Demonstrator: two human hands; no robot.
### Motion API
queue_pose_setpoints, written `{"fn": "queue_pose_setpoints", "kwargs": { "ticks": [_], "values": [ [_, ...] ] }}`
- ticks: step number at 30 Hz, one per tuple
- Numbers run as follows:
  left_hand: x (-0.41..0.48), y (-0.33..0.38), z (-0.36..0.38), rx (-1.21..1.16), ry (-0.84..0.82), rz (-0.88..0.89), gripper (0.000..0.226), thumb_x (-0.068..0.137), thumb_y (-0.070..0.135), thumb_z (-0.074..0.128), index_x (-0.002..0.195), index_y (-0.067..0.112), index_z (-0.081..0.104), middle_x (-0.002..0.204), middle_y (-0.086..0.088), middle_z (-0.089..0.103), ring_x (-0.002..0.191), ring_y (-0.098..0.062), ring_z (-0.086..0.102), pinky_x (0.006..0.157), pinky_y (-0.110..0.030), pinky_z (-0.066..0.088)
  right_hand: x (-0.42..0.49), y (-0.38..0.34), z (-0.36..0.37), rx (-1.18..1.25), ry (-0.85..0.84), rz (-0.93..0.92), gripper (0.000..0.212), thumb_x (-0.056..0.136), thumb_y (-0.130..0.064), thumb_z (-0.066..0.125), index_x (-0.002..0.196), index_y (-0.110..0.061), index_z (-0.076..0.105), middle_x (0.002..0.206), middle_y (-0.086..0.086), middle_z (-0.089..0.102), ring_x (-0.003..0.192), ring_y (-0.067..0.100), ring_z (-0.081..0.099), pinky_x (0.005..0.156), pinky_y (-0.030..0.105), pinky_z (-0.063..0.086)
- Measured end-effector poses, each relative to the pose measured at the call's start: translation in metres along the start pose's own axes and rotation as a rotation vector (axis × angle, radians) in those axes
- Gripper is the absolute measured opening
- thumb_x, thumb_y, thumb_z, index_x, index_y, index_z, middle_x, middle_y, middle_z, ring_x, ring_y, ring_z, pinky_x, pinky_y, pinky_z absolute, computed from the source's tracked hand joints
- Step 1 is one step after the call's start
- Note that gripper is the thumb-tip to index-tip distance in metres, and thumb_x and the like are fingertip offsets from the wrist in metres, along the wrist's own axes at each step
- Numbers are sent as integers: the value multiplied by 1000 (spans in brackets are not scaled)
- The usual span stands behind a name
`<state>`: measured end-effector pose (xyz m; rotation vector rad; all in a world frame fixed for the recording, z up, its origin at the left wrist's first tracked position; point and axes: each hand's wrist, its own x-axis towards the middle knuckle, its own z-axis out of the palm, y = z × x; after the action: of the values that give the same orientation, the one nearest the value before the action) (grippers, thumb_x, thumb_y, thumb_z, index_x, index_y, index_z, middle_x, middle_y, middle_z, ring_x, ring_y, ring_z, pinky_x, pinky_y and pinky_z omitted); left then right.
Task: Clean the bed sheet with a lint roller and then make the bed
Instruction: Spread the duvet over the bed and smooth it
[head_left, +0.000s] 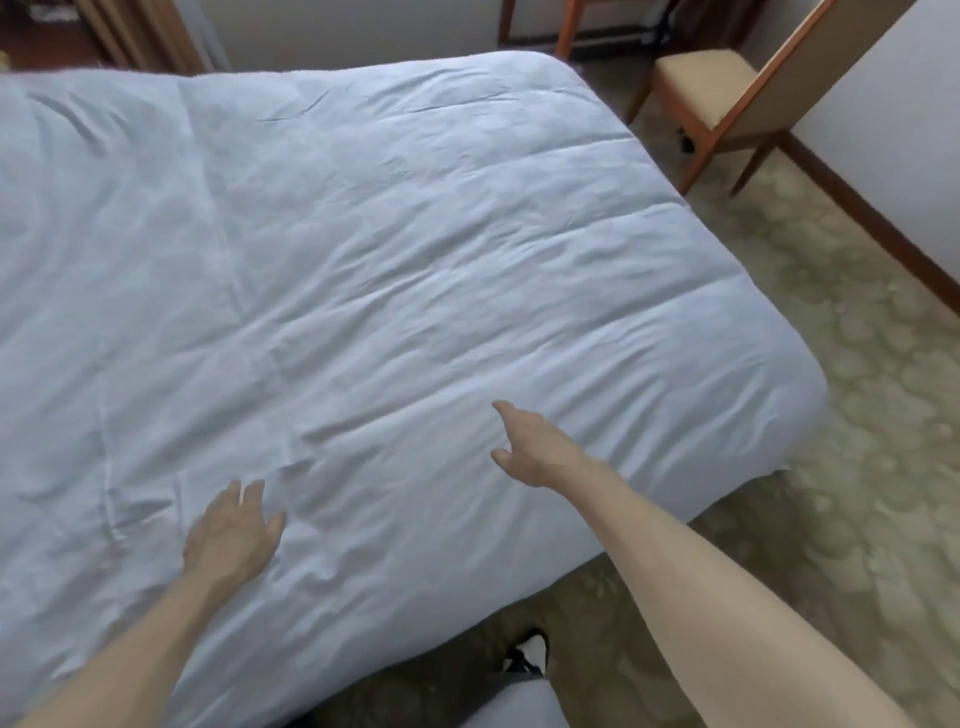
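Note:
A pale blue-white duvet (363, 260) covers the bed and fills most of the view, creased with shallow folds. My left hand (231, 530) lies palm down on it near the bed's front edge, fingers straight and spread. My right hand (535, 447) reaches over the duvet further right, fingers extended and relaxed, holding nothing; whether it touches the fabric I cannot tell. No lint roller is in view.
A wooden chair (711, 98) with a beige seat stands at the far right beside the bed's corner. Patterned green carpet (831, 415) runs along the right side up to a white wall with a wooden skirting board (883, 228). My shoe (530, 654) shows below the bed's edge.

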<state>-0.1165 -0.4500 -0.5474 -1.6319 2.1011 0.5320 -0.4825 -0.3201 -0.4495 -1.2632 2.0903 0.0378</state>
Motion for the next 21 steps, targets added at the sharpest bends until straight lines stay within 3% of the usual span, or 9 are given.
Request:
{"fn": "queue_pose_setpoints", "kwargs": {
  "ticks": [6,11,16,18,19,21],
  "values": [
    [30,181,27,-27,-106,98,66,106,46,41,161,14,22,170,-13,7,155,-31,14,124,-45,21,-41,204,-11,225,-111,179,74,102,-31,50,161,-18,7,150,11,43,133,30,47,107,40,43],
    [52,349,24,-48,-138,287,66,107,47,39,162,17,19,171,-8,4,157,-27,11,124,-45,18,-86,329,-45,313,-20,344,71,103,-36,48,160,-16,11,156,8,38,140,27,41,112,40,40],
    [77,506,39,-214,-76,404,69,107,45,40,162,9,17,171,-8,6,157,-22,8,124,-42,15,-105,406,-74,340,75,420,63,103,-33,50,157,-21,20,152,1,44,133,23,47,98,32,42],
    [79,555,69,-254,-218,413,68,106,46,43,153,-1,30,163,-21,24,151,-32,23,123,-43,20,-102,436,-82,320,75,435,64,103,-33,50,158,-22,19,153,1,42,136,24,45,102,35,41],
    [71,578,84,-242,-338,454,62,106,47,43,141,-4,42,149,-24,38,140,-36,36,119,-45,26,-98,451,-87,311,67,451,65,103,-33,50,158,-22,18,153,2,43,135,25,45,103,37,42],
    [39,617,108,-165,-666,564,57,105,55,39,126,5,53,133,-12,47,131,-31,45,114,-39,30,-89,478,-102,300,37,478,65,102,-33,49,158,-21,17,150,4,45,133,26,47,104,41,44]
  ]
}}
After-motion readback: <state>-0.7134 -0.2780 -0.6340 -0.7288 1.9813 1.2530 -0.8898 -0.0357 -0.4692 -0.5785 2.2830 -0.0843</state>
